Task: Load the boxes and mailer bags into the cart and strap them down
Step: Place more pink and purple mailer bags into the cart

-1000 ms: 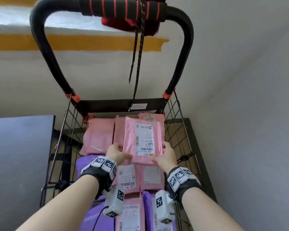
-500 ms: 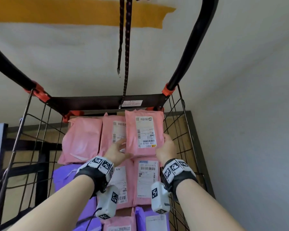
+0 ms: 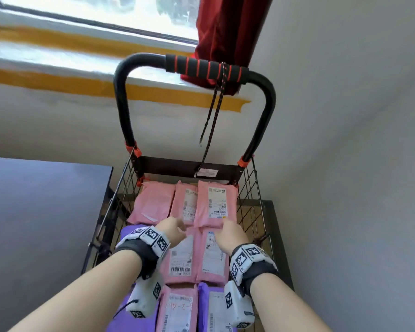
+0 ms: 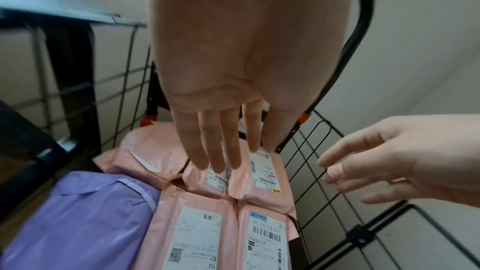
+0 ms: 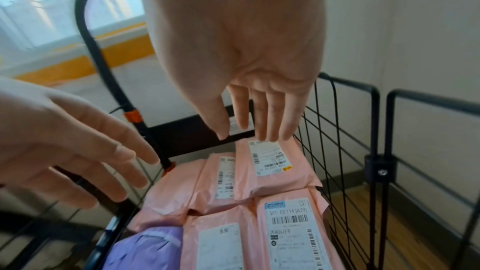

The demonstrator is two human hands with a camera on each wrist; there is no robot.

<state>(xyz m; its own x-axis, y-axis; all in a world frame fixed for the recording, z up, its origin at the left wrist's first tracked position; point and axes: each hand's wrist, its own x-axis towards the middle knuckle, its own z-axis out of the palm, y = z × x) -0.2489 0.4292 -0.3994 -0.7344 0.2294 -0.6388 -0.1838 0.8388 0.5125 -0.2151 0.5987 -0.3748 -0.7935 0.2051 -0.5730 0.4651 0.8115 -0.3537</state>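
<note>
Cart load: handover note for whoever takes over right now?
Left hand: open, holding nothing, above the bags.
Right hand: open, holding nothing, beside it.
Top pink mailer lies released at the far right corner of the cart, on other pink bags; purple mailers lie nearer on the left.
Done: these bags loaded.
Left: bungee cord hangs from the handle, strapping not yet done. Boxes not visible.

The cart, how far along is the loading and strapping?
Done: the cart is filled with pink bags and purple bags lying flat; no boxes show. In hand: nothing; the left hand and right hand hover open over the back-row bags. Left: strapping, since the cord hangs from the handle, not across the load.
</note>
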